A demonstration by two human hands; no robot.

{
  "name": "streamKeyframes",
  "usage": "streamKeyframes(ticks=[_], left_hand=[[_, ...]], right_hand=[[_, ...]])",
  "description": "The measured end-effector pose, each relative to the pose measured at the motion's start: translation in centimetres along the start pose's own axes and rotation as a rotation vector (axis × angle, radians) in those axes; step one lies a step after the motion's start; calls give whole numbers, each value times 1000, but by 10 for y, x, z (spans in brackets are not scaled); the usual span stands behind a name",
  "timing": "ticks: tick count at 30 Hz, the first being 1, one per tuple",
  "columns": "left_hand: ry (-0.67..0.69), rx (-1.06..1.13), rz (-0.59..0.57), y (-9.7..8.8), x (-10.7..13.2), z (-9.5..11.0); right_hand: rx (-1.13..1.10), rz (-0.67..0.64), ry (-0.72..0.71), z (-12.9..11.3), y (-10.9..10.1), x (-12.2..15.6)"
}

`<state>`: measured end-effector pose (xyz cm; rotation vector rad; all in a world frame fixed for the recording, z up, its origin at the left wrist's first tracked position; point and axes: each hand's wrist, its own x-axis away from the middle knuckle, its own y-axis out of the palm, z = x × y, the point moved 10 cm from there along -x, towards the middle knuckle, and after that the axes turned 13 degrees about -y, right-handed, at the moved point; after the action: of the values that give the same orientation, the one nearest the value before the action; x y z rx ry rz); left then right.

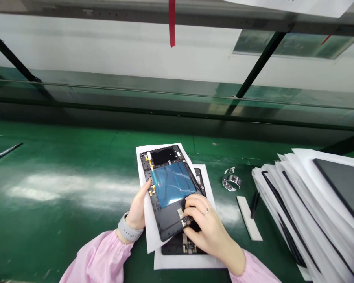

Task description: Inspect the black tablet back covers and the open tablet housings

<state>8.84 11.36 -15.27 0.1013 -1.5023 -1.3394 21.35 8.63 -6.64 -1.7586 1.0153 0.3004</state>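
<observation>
An opened tablet [172,212], with its inner parts showing and a shiny blue film [172,182] over its middle, lies tilted on a white paper sheet [152,232]. My left hand [138,207] grips its left edge together with the sheet, thumb on top. At the lower right corner, my right hand [202,222] has its fingers bent over the tablet's edge near a small circuit board [186,221]. Its fingertips are partly hidden. Underneath, a second opened tablet [177,250] rests on another paper sheet [165,262], mostly covered by the first.
On the right leans a stack of tablets [342,184] interleaved with white paper [295,196]. A pale strip [249,220], a dark stick [255,204] and a crumpled silvery piece [231,182] lie between. A thin dark strip [6,153] is far left on the green table [61,220].
</observation>
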Motion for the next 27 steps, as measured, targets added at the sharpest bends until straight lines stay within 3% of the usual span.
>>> streamKeyframes(ticks=[7, 11, 14, 16, 18, 20, 23, 27], left_hand=[[-7, 25, 3, 2, 0, -1], [-6, 28, 17, 1, 0, 0], [37, 37, 48, -4, 1, 4], [52, 42, 67, -7, 2, 6], [29, 42, 73, -8, 3, 5], [-16, 28, 50, -8, 3, 1], [-71, -2, 8, -6, 3, -3], [-86, -21, -11, -6, 2, -3]], right_hand=[[-104, 0, 14, 1, 7, 3], [-113, -67, -5, -3, 9, -2], [-181, -37, 22, 1, -2, -2], [-161, 139, 111, 16, -26, 3], [-137, 345, 287, 40, -49, 17], [-257, 470, 510, 65, -53, 35], [-527, 484, 718, 84, -35, 47], [-730, 429, 783, 82, -15, 45]])
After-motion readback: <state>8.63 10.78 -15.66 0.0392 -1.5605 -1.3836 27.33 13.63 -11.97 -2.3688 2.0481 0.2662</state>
